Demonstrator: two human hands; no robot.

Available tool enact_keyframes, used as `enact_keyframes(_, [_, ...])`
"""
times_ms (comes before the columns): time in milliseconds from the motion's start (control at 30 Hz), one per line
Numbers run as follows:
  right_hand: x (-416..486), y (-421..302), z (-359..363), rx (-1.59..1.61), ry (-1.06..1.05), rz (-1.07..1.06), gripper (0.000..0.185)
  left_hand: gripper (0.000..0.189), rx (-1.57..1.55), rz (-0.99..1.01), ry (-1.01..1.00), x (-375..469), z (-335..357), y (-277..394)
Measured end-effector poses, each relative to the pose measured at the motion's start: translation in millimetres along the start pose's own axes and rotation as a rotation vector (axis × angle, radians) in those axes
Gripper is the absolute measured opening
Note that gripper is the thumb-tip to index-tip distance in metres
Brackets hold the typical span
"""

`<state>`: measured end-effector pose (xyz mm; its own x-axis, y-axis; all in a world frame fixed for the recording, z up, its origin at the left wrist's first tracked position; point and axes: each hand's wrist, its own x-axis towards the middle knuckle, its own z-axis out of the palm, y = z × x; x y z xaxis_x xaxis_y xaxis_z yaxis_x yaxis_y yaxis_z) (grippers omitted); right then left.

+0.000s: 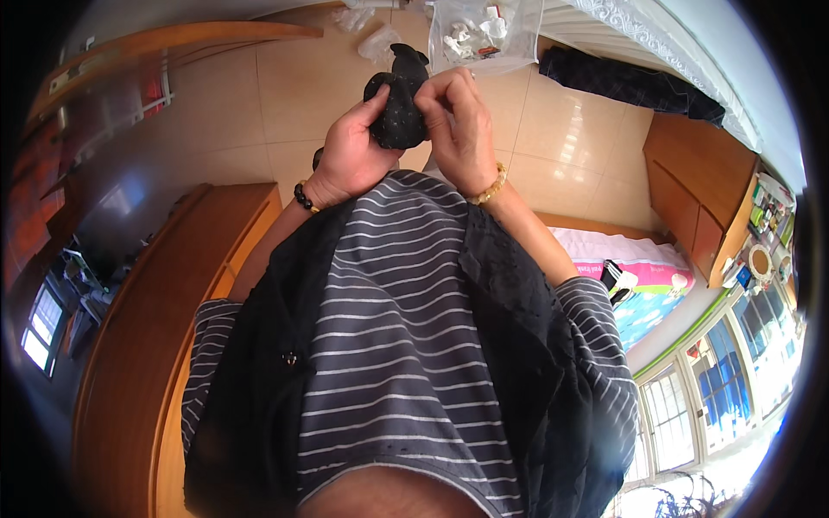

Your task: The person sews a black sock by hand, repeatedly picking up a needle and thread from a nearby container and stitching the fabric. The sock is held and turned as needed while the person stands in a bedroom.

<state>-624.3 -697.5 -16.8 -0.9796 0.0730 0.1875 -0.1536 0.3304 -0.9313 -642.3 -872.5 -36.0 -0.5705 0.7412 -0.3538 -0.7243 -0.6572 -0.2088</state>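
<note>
A bunched black sock (399, 120) with small pale flecks is held up in front of my body, above the tiled floor. My left hand (355, 144) cups it from the left, with the thumb pressed along its side. At its right edge, my right hand (458, 123) pinches the fabric between thumb and bent fingers. A loose end of the cloth sticks up beyond my hands. Whether it is one sock or a folded pair, I cannot tell.
A clear bag-lined bin (486, 55) holding crumpled tissues stands on the floor beyond my hands. Clear plastic bags (381, 45) lie left of it. A wooden cabinet (693, 201) and a bed with a colourful cover (647, 285) are at right. A wooden furniture panel (149, 324) runs along my left.
</note>
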Motion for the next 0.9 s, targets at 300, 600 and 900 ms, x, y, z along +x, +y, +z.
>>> enact_keyframes(300, [-5.6, 9.4, 1.1, 0.876, 0.092, 0.605, 0.015, 0.045, 0.186, 0.055, 0.177, 3.6, 20.0, -3.1])
enact_keyframes(600, [-7.2, 4.2, -1.2, 0.653, 0.057, 0.483, 0.012, 0.044, 0.175, 0.052, 0.100, 3.6, 3.6, 2.2])
enact_keyframes(900, [-1.4, 31.0, -0.8, 0.210, 0.055, 0.293, 0.010, 0.043, 0.243, 0.066, 0.153, 13.2, -1.9, 0.0])
